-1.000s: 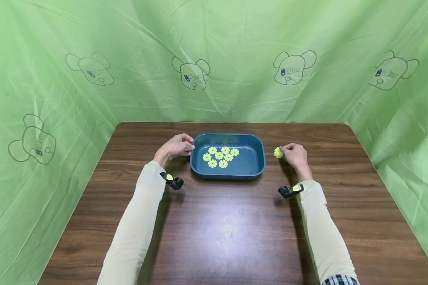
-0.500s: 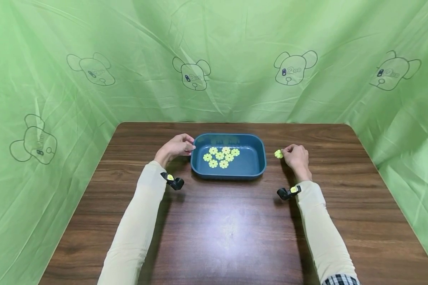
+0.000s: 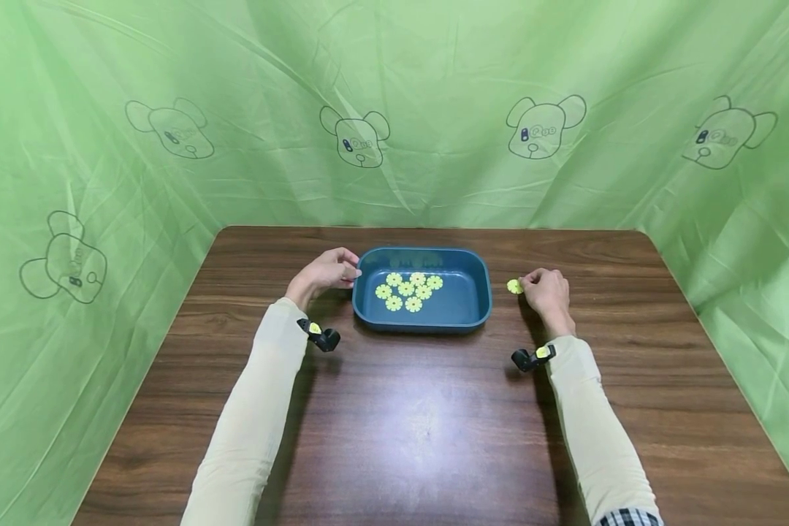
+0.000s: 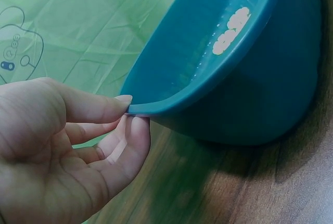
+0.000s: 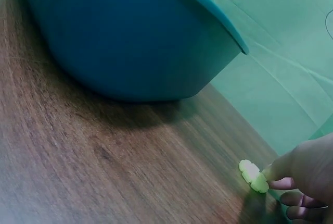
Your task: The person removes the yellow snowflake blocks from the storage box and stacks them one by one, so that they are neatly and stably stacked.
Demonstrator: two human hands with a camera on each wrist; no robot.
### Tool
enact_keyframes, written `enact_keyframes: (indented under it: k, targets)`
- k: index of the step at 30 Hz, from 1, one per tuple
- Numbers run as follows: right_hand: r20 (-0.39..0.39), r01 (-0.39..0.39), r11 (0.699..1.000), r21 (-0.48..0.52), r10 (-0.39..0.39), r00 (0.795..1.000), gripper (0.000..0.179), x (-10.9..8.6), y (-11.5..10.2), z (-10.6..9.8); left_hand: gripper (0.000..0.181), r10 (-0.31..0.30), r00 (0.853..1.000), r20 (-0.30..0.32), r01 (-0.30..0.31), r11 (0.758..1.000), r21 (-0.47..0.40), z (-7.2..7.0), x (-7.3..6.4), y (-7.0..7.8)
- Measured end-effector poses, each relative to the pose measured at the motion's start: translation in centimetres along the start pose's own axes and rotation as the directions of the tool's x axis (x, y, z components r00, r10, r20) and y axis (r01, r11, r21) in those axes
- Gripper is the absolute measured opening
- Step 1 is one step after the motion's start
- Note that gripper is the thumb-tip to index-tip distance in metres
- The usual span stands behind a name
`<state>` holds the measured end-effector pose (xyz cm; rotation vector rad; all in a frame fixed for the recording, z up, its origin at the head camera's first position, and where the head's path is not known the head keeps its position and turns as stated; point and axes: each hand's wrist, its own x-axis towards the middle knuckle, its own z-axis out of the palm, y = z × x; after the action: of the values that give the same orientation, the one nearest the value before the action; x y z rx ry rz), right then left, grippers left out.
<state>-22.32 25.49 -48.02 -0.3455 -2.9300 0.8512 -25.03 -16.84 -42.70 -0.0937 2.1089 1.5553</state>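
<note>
Basin [image 3: 460, 301]: blue, rounded corners, on the wood table [image 3: 394, 380]. Clock centred on it, as seen from the head; twelve is the far side.

Left hand [image 3: 324, 270] at nine to ten o'clock, pinching the basin's rim; left wrist view has the thumb over the lip, a fingertip beneath.

Right hand [image 3: 547, 292] at three o'clock, well apart from the basin. Thumb and finger pinch the near-hand edge of one yellow disc, the held disc [image 3: 512, 286], petal-edged. It sits between hand and basin, nearer the fingertips, tilted, its shadow on the table below. Contact with the table: cannot tell.

Inside the basin, eight more discs [image 3: 405, 288], close together on the floor, most of them toward nine o'clock.

Small black cameras on both wrists: one [image 3: 325, 338] at eight o'clock, the other [image 3: 526, 359] at four. Pale sleeves [image 3: 250, 409] on both arms; checked cloth shows at the lower end of the right one. Glare on the table at six. Green curtain [image 3: 434, 175] behind at twelve, line-drawn animal heads on it.
</note>
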Motion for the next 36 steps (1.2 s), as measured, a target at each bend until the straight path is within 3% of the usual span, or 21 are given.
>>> enact_keyframes:
  k: [11,26,36]
  targets:
    - [-0.030,-0.004,0.994,0.108,0.007,1.000,0.030,-0.2,-1.0,-1.6,0.037,-0.006,1.000,-0.001,0.006,1.000,-0.013,0.2,0.2,-0.2]
    - [-0.126,0.203,0.941,0.271,-0.175,0.977,0.029,-0.4,-6.0,-2.5,0.037,0.000,1.000,-0.008,0.000,1.000,0.004,0.3,-0.1,-0.2]
    - [-0.093,0.271,0.903,0.334,-0.255,0.962,0.033,-1.4,-9.3,-2.0,0.038,-0.003,1.000,-0.008,0.003,1.000,0.007,0.3,-0.3,-0.1]
